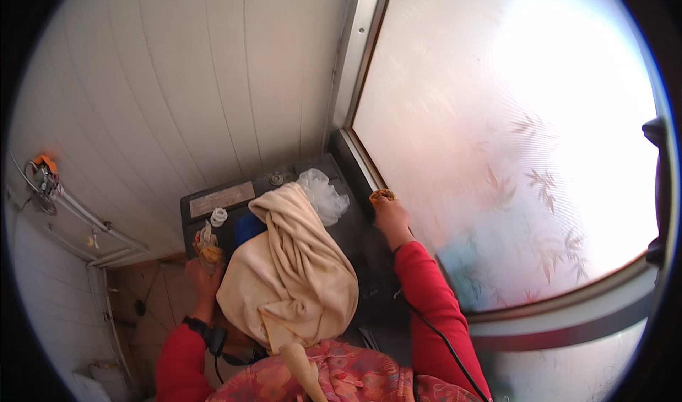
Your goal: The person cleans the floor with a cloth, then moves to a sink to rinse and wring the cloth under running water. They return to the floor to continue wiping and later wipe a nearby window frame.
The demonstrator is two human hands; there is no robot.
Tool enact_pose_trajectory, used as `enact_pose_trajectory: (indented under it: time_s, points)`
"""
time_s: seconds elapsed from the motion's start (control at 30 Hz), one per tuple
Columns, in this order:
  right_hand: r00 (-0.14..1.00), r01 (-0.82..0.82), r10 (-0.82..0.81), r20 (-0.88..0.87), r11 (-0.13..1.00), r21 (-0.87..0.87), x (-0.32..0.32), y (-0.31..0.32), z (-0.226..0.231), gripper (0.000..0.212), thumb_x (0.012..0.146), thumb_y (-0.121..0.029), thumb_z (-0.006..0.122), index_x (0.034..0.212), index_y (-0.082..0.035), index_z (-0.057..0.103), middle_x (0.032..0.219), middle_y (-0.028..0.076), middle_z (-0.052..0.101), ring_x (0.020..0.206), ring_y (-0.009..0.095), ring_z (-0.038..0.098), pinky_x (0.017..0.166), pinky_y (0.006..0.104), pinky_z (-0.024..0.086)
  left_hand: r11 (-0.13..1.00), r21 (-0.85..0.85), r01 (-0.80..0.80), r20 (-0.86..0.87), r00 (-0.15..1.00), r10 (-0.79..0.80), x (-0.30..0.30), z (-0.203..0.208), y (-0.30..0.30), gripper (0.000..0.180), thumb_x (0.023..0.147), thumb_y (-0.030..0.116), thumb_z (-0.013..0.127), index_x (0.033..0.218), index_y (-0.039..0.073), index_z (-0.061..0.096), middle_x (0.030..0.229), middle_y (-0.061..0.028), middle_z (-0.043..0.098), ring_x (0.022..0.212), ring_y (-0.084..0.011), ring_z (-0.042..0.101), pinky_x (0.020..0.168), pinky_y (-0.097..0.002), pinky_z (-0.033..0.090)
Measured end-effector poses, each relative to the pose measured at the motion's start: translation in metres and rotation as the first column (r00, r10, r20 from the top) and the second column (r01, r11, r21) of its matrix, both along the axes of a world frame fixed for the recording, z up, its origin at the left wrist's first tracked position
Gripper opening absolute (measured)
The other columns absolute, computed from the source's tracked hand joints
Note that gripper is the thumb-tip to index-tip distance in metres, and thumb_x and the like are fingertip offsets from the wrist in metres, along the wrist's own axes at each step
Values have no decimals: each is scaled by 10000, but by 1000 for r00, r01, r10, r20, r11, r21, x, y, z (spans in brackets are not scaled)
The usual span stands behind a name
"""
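Note:
My right hand [393, 223] reaches to the frosted window [455, 189] and is closed on a small orange-brown cloth [382, 195], pressed at the edge of the window frame [364, 162]. Lower on the left, my left hand [205, 278] is closed round a crumpled orange and whitish thing [208, 248] whose kind I cannot make out. Between my arms a large beige cloth [298, 274] lies bunched over a dark box-like top [284, 173]. Part of a blue thing [249, 227] shows from under it.
A white mesh bath puff [323, 197] and a small white ring-shaped thing [219, 216] lie on the dark top. White panelled wall [185, 68] stands behind. Pipes with an orange-handled fitting [45, 166] run along the left wall. A black cable [447, 349] trails along my right sleeve.

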State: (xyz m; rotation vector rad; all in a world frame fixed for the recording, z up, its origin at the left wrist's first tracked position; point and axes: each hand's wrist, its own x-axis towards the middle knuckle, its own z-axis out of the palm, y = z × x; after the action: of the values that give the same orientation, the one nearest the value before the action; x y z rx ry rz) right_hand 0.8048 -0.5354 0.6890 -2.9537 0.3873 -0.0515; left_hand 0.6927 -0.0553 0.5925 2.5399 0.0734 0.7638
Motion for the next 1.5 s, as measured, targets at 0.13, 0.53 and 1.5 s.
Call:
enact_pose_trajectory:
  time_s: [0.13,0.53,1.5]
  points:
    - [992,-120,118,-34,992,-49,91,9,-2,202,822,-202,576,988,-107,641,976,149,647,922,298,635,764,408,524,1000,11,15,99,995,-16,-2,-19,3,444,678,213,708,1014,-17,532,914,-207,499,907,-405,464,794,-474,362]
    - [986,-117,120,112,993,-28,273,48,-10,222,860,-273,540,951,-123,677,990,103,665,926,262,644,759,386,521,999,-27,-43,-142,989,38,-22,-10,9,723,693,278,736,1252,-32,398,1206,-248,422,1153,-403,404,988,-475,290]
    - [957,284,-276,95,954,-90,-272,-35,-4,291,846,-317,533,1089,-164,582,916,171,635,817,345,639,707,456,511,1000,-6,8,-8,1000,-8,4,5,-1,446,668,325,739,904,7,535,850,-178,562,906,-401,516,739,-520,392]
